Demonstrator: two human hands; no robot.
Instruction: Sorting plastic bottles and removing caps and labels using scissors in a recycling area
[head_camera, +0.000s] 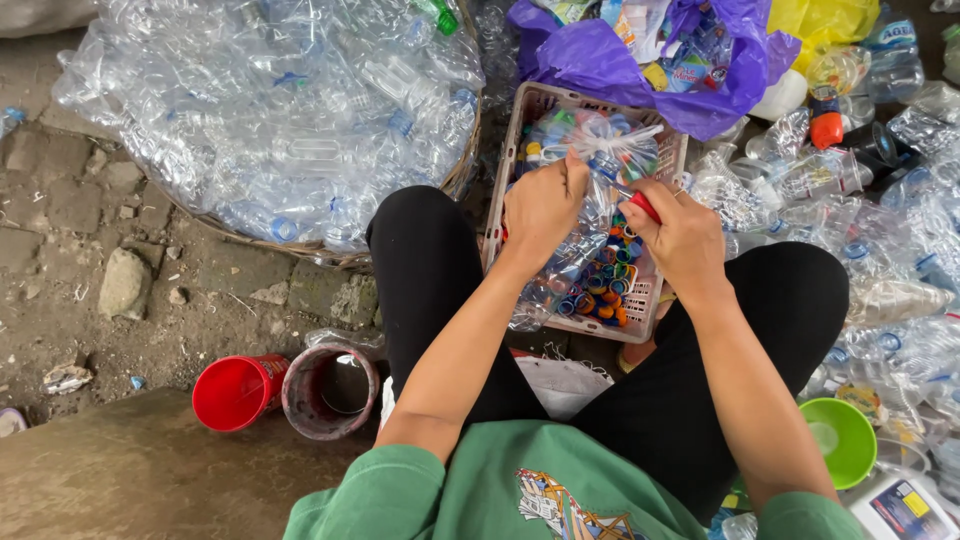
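Left hand clamped on light, crushable clear bottle at neck; right hand closed on red tool; likely slippery.

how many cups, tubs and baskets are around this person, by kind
red cup: 1
green cup: 1
grimy round tub: 1
plastic crate of caps: 1
woven basket of clear bottles: 1
total: 5

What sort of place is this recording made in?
Probably an outdoor, informal spot for sorting plastic for recycling. A big heap of clear bottles fills a woven basket, a crate holds loose coloured caps, and the ground is bare dirt and stone.
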